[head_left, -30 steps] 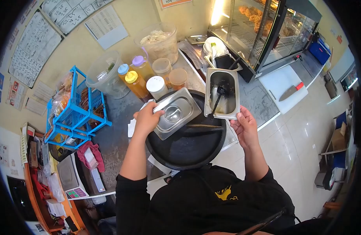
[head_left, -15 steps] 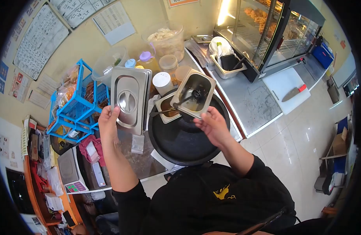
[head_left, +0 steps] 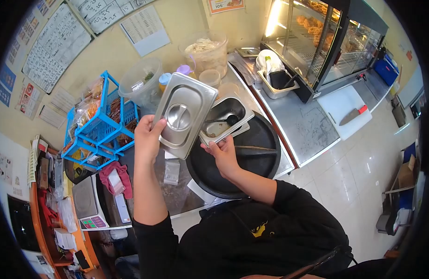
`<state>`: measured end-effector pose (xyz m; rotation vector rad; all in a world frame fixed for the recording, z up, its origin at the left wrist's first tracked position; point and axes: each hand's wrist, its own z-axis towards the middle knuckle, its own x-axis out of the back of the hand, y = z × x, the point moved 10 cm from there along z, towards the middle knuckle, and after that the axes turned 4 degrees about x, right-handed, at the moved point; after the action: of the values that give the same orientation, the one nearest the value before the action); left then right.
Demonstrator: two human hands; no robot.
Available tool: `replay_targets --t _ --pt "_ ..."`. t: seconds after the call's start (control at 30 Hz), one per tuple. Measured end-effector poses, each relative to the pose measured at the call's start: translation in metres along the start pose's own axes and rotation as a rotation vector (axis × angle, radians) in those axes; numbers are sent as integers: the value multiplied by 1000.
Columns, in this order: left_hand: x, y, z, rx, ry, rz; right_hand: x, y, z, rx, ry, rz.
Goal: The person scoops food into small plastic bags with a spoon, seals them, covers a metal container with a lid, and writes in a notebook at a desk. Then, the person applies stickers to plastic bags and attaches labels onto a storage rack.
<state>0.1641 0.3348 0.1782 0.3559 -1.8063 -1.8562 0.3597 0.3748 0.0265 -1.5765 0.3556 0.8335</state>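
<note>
My left hand (head_left: 147, 142) grips a steel pan lid (head_left: 192, 104) by its left edge, thumb on top. The lid is tilted, its round knob area facing me. My right hand (head_left: 222, 156) holds the near rim of a small steel food pan (head_left: 236, 106), with a black ladle (head_left: 231, 120) lying inside and some brown residue at the bottom. The lid's right edge overlaps the pan's left side in view; whether they touch I cannot tell. Under the pan, another steel container (head_left: 245, 128) partly shows above a large round black tray (head_left: 233, 172).
Blue plastic baskets (head_left: 99, 118) with packets stand at left beside a scale (head_left: 85, 200). Clear tubs (head_left: 206, 50) line the wall. A heated glass cabinet (head_left: 312, 46) is at the back right, near a knife (head_left: 350, 116) on a white cutting board (head_left: 338, 100).
The pan in my right hand has moved left and turned, coming close to the lid. My left hand has shifted right, tilting the lid. The whole view has shifted slightly.
</note>
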Motion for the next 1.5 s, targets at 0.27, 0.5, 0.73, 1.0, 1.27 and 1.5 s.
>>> replay_targets --t 0.27,0.5,0.73,1.0,1.27,1.5 --pt "-61 -2 27 -115 -5 476 1 10 6 16 33 -28" --pt "-93 10 30 -227 15 193 2 5 5 -13 104 69" --pt "-93 -6 20 -185 70 80 11 11 6 -140 90 34" --pt "-53 -68 20 57 19 -486 11 -11 6 -260 94 179" --pt "-4 -92 -7 63 177 -694 5 11 -22 -734 -52 36" --pt "62 -58 -56 -75 354 -710 -127 -40 -27 716 -887 -1670"
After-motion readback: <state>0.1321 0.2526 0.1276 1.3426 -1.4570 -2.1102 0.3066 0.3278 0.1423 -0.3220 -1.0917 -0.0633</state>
